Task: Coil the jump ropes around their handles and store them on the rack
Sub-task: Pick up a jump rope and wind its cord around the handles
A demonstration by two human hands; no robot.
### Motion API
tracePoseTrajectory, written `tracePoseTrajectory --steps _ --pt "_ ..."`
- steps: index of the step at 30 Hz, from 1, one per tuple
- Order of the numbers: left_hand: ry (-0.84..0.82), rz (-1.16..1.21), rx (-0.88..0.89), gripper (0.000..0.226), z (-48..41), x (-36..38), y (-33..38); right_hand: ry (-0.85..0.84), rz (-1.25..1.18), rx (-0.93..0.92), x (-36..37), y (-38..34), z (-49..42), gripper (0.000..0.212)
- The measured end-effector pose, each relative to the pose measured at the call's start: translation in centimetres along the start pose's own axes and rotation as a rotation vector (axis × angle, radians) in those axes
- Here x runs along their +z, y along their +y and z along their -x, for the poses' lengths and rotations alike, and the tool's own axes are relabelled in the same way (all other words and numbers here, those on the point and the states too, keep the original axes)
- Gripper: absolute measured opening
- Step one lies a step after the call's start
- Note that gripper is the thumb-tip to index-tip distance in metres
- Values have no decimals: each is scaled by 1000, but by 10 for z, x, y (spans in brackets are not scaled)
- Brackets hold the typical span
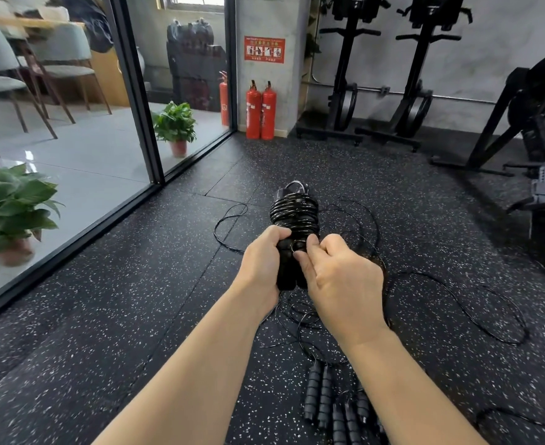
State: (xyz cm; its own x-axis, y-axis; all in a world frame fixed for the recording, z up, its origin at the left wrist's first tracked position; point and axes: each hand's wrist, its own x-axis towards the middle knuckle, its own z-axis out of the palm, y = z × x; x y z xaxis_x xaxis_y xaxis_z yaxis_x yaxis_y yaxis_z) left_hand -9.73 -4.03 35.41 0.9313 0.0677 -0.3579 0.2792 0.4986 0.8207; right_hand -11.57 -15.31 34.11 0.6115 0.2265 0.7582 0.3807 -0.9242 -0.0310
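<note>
Hands coiling a jump rope over speckled floor (136, 300)

Left hand (261, 261) grips the paired handles (285, 274); right hand (341, 277) pinches the rope (293, 213), handles' lower ends hidden behind fingers.

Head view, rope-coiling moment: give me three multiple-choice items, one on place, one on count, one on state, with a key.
1. Where do the spare jump rope handles lie?
A. On the floor below the right forearm
B. On a chair
C. Beside the potted plant

2. How many red fire extinguishers stand against the pillar on this side of the glass wall?
A. One
B. Two
C. Four

3. What state is the held jump rope in?
A. Hanging loose and uncoiled
B. Partly coiled around its handles
C. Lying on the floor untouched

Key: 1 A, the handles lie on the speckled floor at the lower right. 2 B, two stand side by side. 3 B, black cord is wound round the upper part while the left hand grips the handles and the right hand pinches the cord.
</note>
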Motion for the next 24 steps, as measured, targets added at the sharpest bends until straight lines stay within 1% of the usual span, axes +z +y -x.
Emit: tracePoseTrajectory --steps 2,8,12,15,18,21,23,24 --pt "36 21 14 16 -1 2 -2 -7 43 21 1 -5 1 38" --pt "44 41 43 12 3 8 -5 -15 87 106 4 -14 0 39" --pt "75 70 48 15 4 11 -6 -13 87 157 9 -18 2 38" --pt "94 113 21 22 4 13 -6 2 67 190 12 -22 3 32" --pt "104 146 8 23 4 15 -5 19 58 208 13 -24 4 22" --pt "111 141 6 23 3 16 -4 14 82 235 14 -25 7 21" --pt "107 148 -2 20 5 16 -2 4 76 240 15 -26 8 23" --pt "101 159 -6 15 7 16 -1 2 64 233 15 -27 9 25"
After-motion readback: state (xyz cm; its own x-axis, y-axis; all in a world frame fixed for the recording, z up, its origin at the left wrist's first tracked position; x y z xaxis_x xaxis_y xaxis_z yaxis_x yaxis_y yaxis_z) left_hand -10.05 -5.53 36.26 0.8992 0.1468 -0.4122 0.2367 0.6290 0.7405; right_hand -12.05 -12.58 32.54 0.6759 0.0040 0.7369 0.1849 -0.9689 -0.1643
